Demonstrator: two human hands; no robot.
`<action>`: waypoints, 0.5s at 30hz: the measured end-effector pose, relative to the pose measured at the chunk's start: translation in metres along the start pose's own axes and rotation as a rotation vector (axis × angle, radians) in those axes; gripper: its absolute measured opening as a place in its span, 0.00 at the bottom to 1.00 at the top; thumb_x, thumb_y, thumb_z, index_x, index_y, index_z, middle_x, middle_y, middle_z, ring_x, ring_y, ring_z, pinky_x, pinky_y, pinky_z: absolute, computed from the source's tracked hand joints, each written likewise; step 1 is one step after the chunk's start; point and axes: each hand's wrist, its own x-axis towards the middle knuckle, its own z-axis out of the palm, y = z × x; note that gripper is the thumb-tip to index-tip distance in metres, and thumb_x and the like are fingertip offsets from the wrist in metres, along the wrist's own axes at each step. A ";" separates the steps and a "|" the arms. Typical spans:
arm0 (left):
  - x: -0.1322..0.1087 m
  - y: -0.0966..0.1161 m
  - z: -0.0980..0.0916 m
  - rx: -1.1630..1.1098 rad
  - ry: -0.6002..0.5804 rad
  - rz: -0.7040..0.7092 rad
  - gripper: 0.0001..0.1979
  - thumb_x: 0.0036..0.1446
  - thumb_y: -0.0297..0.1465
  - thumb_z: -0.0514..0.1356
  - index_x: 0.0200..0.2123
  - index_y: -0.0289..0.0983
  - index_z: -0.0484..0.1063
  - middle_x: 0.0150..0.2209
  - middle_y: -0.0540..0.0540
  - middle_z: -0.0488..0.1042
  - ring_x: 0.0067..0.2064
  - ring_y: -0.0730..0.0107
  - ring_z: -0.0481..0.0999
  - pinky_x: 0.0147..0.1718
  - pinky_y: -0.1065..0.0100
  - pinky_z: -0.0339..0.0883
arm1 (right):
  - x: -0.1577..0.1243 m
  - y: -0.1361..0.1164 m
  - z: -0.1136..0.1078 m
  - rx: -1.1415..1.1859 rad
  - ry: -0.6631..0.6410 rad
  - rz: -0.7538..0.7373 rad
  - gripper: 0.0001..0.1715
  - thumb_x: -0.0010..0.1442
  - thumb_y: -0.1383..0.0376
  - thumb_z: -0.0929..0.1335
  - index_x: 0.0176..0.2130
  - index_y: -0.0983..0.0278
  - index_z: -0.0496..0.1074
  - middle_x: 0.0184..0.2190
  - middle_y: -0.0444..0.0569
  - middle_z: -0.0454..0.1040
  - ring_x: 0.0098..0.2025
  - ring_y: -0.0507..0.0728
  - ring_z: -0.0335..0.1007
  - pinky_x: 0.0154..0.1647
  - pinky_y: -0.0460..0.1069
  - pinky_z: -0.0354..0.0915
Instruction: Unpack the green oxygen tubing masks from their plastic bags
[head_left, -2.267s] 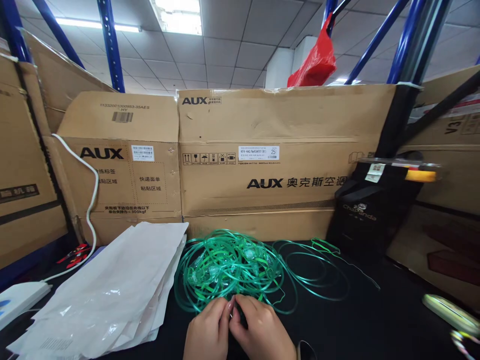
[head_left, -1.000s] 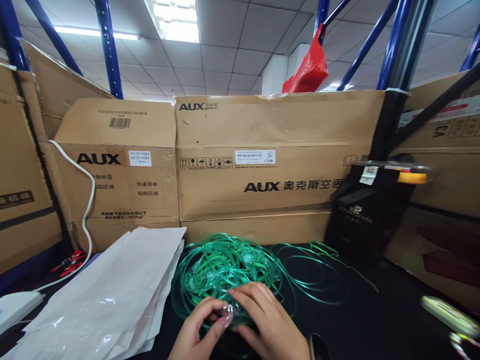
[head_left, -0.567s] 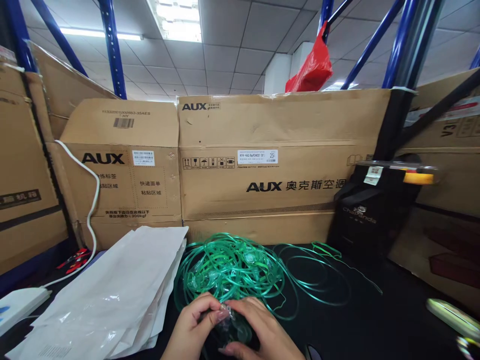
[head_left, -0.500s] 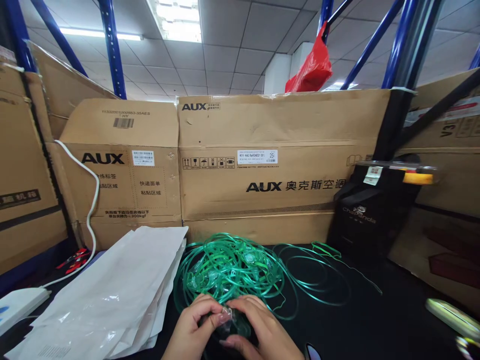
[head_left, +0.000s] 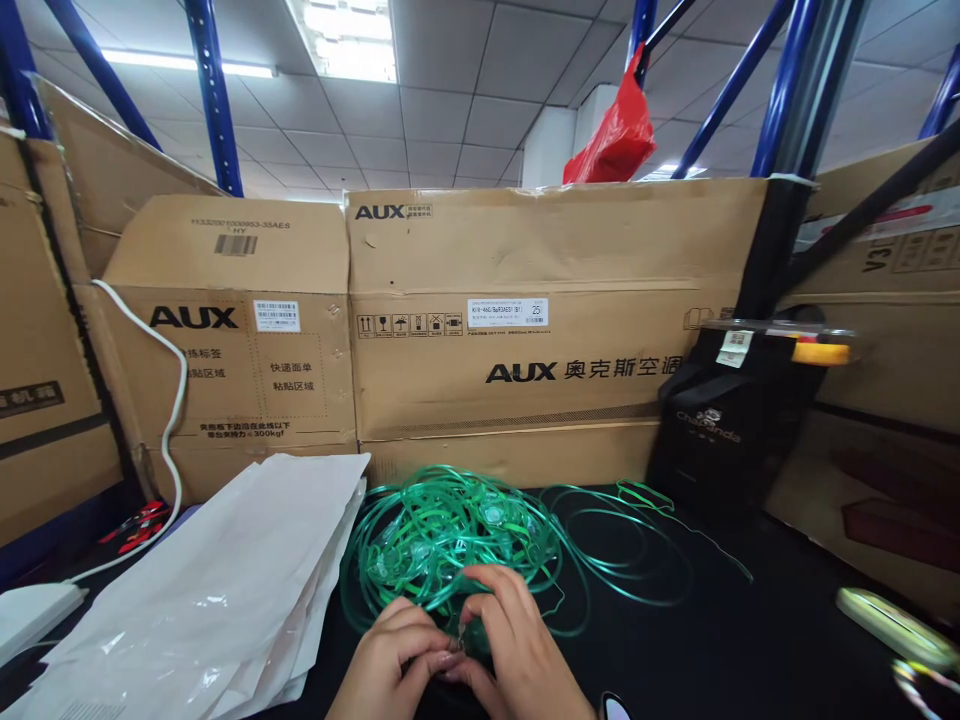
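Observation:
A tangled heap of green plastic tubing (head_left: 457, 540) lies on the black table (head_left: 712, 650), with loose loops trailing to the right. My left hand (head_left: 394, 665) and my right hand (head_left: 510, 650) meet at the heap's near edge. Both have their fingers curled and pinched together round a small clear and green part of the tubing (head_left: 459, 640). What exactly sits between the fingertips is mostly hidden by the fingers.
A stack of white paper-and-film pouches (head_left: 217, 590) lies at the left. Large AUX cardboard boxes (head_left: 540, 330) wall off the back. A black bag (head_left: 720, 420) leans at the right; a white cable (head_left: 176, 420) and power strip (head_left: 30, 610) sit far left.
My hands shifted slightly at the heap's near edge, fingers working the same small part; the right hand rose over the left. The view drifted a little.

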 end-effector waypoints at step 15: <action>-0.010 -0.010 0.026 0.043 0.195 0.020 0.12 0.57 0.35 0.52 0.28 0.41 0.74 0.30 0.46 0.70 0.34 0.65 0.69 0.33 0.66 0.65 | -0.004 -0.002 0.006 0.088 -0.169 0.256 0.18 0.45 0.81 0.67 0.31 0.62 0.59 0.32 0.45 0.63 0.35 0.54 0.64 0.36 0.48 0.65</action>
